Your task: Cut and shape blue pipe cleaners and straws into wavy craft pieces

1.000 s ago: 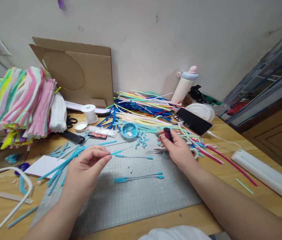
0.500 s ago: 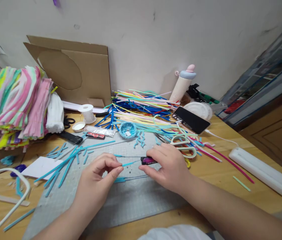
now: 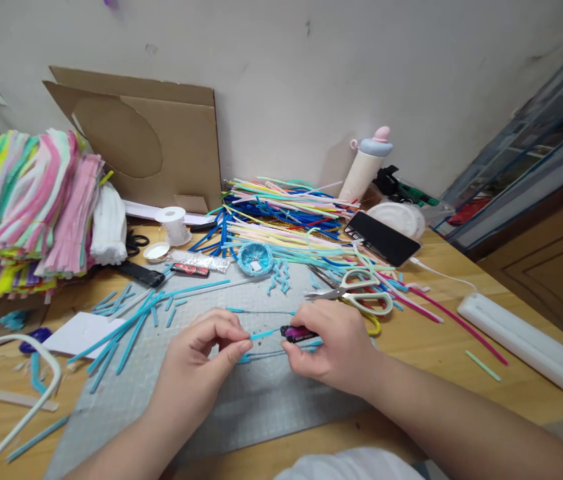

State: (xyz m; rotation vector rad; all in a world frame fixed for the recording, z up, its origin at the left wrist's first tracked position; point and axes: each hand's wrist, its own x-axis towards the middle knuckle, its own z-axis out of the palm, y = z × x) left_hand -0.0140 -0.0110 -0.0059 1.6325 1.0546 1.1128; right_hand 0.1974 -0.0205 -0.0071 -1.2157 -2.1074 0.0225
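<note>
My left hand (image 3: 214,353) pinches a short light-blue pipe cleaner (image 3: 261,334) between thumb and forefinger. Its thin, bare-looking stem points right, towards my right hand (image 3: 334,340). Those fingers are closed around a small purple-and-black lighter (image 3: 298,333), whose body is partly hidden by the hand. The lighter's black end meets or nearly meets the stem; whether they touch, I cannot tell. Other blue pieces with thin dark stems lie on the grey cutting mat (image 3: 256,427), just behind and in front of the held one.
Scissors (image 3: 356,292) with pale handles lie behind my right hand. A blue fuzzy bowl shape (image 3: 255,260) sits at the mat's back edge. Cut blue pipe cleaners (image 3: 134,340) are scattered left. Further back are a coloured pile (image 3: 286,213), a phone (image 3: 384,239) and a bottle (image 3: 365,167).
My right hand has shifted slightly down, uncovering more of the scissors. My left hand has moved slightly right with the pipe cleaner, and its stem now sits closer to the lighter's end.
</note>
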